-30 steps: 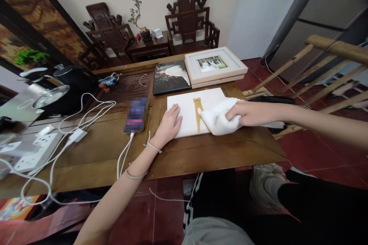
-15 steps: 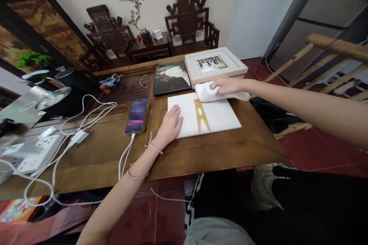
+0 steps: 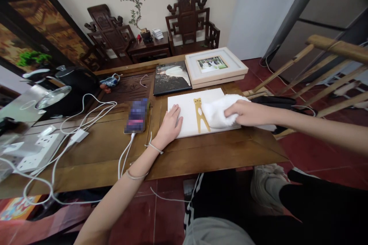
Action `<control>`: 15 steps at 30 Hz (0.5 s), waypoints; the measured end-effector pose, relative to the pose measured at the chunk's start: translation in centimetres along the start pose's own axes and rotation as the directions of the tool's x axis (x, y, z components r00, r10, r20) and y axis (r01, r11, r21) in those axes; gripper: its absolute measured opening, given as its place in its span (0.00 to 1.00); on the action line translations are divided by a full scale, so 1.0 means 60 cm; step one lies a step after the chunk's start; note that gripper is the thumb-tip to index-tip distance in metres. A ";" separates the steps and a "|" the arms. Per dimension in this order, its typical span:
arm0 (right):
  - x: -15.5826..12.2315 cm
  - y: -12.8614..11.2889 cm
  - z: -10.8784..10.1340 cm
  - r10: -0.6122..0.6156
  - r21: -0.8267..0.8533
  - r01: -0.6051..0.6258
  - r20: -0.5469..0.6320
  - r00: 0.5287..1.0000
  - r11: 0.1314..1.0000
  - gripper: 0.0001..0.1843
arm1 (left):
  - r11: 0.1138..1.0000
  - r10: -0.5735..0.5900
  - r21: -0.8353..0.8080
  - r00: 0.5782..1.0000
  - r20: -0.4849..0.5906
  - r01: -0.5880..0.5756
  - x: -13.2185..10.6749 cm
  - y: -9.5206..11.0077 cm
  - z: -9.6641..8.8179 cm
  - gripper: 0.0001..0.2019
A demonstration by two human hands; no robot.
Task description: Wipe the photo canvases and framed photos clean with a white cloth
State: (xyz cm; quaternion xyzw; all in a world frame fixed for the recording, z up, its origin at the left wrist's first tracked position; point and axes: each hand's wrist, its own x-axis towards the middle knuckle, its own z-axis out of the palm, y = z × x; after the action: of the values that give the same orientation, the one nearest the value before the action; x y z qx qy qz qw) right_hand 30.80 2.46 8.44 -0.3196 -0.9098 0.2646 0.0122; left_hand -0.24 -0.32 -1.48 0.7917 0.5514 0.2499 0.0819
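A white rectangular panel (image 3: 185, 126) lies on the wooden table, with a gold A-shaped stand leg (image 3: 198, 113) on its middle. My left hand (image 3: 171, 124) rests flat on the panel's left edge, fingers stretched out. At the panel's right side, my right hand (image 3: 241, 113) grips a white cloth (image 3: 220, 111), pressed to the surface just beside the gold leg. The cloth hides the panel's right part. Behind the panel lie a dark photo panel (image 3: 172, 84) and a pale wooden picture frame (image 3: 241, 69) stacked on another.
Left of the panel lies a phone (image 3: 137, 116) with a cable plugged in. White cables, a power strip (image 3: 40, 151) and a black kettle (image 3: 76, 80) crowd the table's left side. A bamboo chair (image 3: 330, 46) stands at the right.
My right hand has drawn the cloth from the panel's far edge toward me and to the right, uncovering the far edge. My left hand has stayed in place.
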 end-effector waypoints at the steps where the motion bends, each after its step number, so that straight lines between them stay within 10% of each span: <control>1: -0.012 -0.009 0.005 0.002 0.016 -0.003 0.031 1.000 1.000 0.13 | 1.000 0.000 0.001 1.000 -0.001 0.000 0.000 0.000 0.001 0.23; 7: -0.029 -0.024 0.005 0.047 0.055 -0.053 0.097 0.994 0.997 0.12 | 1.000 -0.004 -0.007 1.000 -0.012 0.004 0.000 -0.001 0.003 0.23; 15: 0.069 0.023 -0.036 0.052 -0.007 -0.052 -0.051 0.997 0.999 0.06 | 1.000 -0.008 -0.020 1.000 -0.023 0.007 0.000 0.001 0.003 0.22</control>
State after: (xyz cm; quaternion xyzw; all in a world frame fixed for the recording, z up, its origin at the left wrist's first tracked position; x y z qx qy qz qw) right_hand 28.72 6.82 9.02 -0.3498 -0.9016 0.2529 0.0270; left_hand -0.11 -0.31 -1.59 0.7858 0.5528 0.2642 0.0842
